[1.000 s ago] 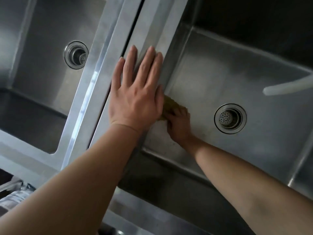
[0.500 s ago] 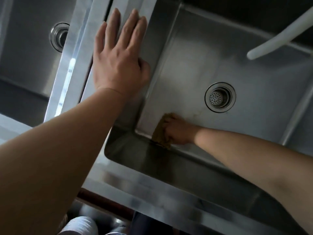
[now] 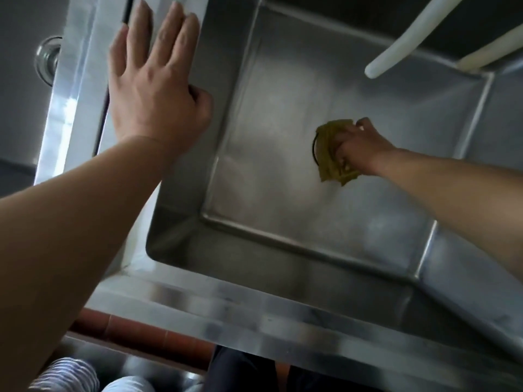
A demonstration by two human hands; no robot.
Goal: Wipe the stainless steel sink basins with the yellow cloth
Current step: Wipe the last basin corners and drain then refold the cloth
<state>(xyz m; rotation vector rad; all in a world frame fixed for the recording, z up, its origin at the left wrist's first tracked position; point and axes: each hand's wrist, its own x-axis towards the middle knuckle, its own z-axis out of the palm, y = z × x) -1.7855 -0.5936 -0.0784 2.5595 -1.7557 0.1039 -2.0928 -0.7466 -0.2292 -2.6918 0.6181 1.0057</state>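
Observation:
The yellow cloth [image 3: 329, 149] lies bunched on the floor of the right steel basin [image 3: 268, 165], over the drain, of which only a dark arc of rim shows. My right hand [image 3: 359, 148] grips the cloth from the right and holds it down on the drain. My left hand [image 3: 154, 89] lies flat with straight fingers on the steel divider [image 3: 85, 80] between the two basins, the thumb hooked over the right basin's edge. The left basin [image 3: 19, 108] shows only a strip at the far left, with part of its drain [image 3: 46, 59].
Two white hoses [image 3: 402, 38] hang into the right basin's far right corner. The sink's front rim [image 3: 254, 309] runs across the bottom, with red floor tiles and striped footwear below it.
My right hand has slid the cloth from the basin's near left corner across the floor onto the drain. My left hand stays flat on the divider. The view has shifted to the right.

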